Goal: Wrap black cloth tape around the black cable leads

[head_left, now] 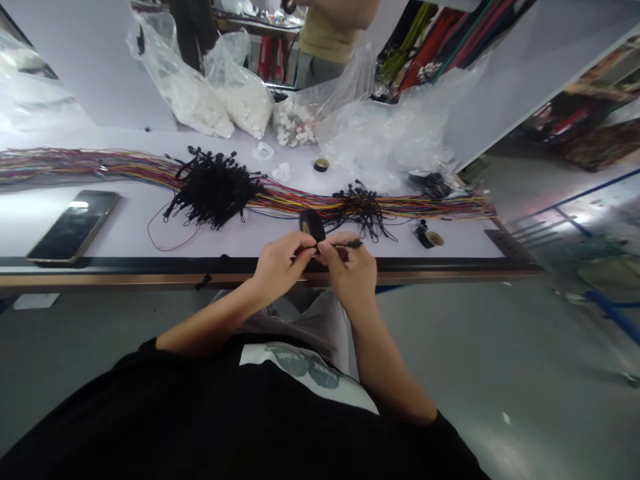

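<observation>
The tape roll (315,225) was black with a yellowish core (305,228). The wire bundle (287,198) mixed red, yellow and, it seemed, blue; its connectors (215,188) were black. The table (127,233) was white with a black edge (150,265), the T-shirt (215,413) black with a white panel (354,396).

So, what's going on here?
A person's left hand and right hand meet over the front edge of the table, pinching something dark, too small to identify, beside a roll of black tape. Just beyond, a bundle of coloured wires runs along the table, with a heap of black leads on it. A phone lies to the left.
</observation>
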Demonstrator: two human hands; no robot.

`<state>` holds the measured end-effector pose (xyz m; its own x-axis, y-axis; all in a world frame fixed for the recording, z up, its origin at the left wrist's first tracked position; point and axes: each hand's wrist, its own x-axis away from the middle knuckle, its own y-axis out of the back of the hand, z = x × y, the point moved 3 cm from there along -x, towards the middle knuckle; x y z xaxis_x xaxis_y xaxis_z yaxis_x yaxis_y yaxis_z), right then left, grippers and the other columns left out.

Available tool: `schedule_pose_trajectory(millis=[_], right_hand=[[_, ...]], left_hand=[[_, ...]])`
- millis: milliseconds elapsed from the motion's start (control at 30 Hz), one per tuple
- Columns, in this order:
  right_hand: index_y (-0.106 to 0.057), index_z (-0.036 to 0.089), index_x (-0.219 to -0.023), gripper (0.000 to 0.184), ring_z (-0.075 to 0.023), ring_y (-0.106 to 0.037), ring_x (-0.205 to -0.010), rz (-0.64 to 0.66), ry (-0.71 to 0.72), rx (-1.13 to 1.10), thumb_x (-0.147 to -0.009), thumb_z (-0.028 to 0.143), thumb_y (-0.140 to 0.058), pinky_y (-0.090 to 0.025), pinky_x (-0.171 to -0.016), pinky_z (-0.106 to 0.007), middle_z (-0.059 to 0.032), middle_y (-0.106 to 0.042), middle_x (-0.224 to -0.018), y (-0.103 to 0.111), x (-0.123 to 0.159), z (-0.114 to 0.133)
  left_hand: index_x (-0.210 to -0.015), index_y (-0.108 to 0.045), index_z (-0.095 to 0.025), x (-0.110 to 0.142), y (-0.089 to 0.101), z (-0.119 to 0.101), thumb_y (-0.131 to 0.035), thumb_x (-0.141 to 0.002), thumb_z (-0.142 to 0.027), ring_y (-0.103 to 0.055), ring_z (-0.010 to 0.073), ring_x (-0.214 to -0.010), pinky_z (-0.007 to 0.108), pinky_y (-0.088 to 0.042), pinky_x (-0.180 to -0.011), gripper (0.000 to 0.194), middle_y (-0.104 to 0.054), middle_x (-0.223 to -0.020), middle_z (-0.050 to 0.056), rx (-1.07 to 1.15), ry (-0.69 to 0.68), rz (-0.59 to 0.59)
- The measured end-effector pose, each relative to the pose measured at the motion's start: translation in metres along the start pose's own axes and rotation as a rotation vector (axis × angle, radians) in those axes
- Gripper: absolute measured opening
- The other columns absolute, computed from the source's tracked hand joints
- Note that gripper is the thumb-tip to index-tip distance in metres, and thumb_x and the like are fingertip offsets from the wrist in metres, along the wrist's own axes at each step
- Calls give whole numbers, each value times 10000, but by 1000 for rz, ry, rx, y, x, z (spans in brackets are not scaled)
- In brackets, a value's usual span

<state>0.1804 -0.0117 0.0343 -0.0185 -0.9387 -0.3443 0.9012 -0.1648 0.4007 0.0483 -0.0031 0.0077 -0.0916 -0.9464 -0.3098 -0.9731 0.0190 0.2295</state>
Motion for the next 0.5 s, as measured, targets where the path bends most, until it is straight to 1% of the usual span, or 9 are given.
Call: schedule_pose_trajectory(millis=[67, 100, 167, 233, 267, 300, 333, 433, 500], right_hand=[[-521, 228, -730, 133, -139, -604, -641, -46, 64, 71, -811, 327, -556, -467, -636, -272, 20, -609, -715, 1, -1, 1], [-516, 230, -731, 130, -145, -612, -660, -49, 85, 100, -812, 324, -555, -473, -650, -278, 12, -622, -737, 1, -1, 1], [-504, 234, -723, 129, -150, -622, -666, -22, 111, 124, -813, 312, -556, -481, -658, -284, 2, -644, -761, 1, -1, 2], [-497, 234, -703, 135, -152, -631, -669, 8, 121, 105, -808, 291, -561, -487, -662, -288, -1, -660, -760, 1, -1, 4], [-498, 232, -696, 137, -154, -637, -674, 16, 113, 87, -803, 283, -566, -490, -667, -292, -3, -667, -761, 1, 0, 4], [-502, 230, -690, 139, -156, -640, -672, 17, 94, 60, -797, 284, -573, -492, -668, -296, -4, -672, -758, 0, 0, 3], [-511, 227, -690, 141, -156, -643, -662, 19, 63, 23, -792, 294, -582, -494, -664, -300, -5, -677, -750, 0, 0, 2], [-526, 219, -701, 176, -148, -636, -575, 19, -107, -178, -770, 354, -614, -499, -610, -293, 10, -666, -638, -4, -2, -8], [-506, 217, -686, 220, -136, -607, -497, 8, -234, -352, -733, 379, -648, -490, -550, -273, 39, -622, -528, -7, -4, -16]], left_hand=[[-929, -482, -193, -1, 0, 3, -635, -729, -215, -608, 99, -651, 250, -493, -652, 252, -636, -842, -1, 281, 150, 0], [-950, -462, -191, -2, 0, 5, -675, -700, -238, -597, 89, -608, 240, -492, -609, 332, -630, -834, -4, 420, 220, 33], [-946, -470, -172, -6, -3, 7, -714, -669, -351, -576, 85, -552, 217, -470, -524, 410, -616, -765, -3, 655, 331, 187], [-902, -507, -152, -9, -5, 8, -690, -662, -487, -570, 98, -529, 194, -422, -441, 451, -597, -697, 4, 821, 395, 370], [-887, -521, -148, -10, -5, 9, -677, -652, -529, -569, 102, -521, 187, -394, -409, 475, -593, -689, 8, 876, 412, 431], [-878, -529, -146, -11, -6, 10, -675, -639, -548, -562, 100, -509, 182, -369, -387, 490, -591, -689, 9, 911, 421, 465], [-864, -533, -146, -11, -6, 11, -681, -624, -548, -546, 92, -491, 179, -345, -371, 491, -586, -685, 6, 928, 424, 470], [-811, -526, -153, -9, -5, 13, -683, -601, -548, -465, 65, -454, 184, -297, -366, 474, -530, -630, -22, 862, 394, 412], [-837, -528, -164, -5, 0, 9, -709, -564, -549, -487, 86, -538, 211, -362, -431, 506, -535, -677, -14, 725, 322, 375]])
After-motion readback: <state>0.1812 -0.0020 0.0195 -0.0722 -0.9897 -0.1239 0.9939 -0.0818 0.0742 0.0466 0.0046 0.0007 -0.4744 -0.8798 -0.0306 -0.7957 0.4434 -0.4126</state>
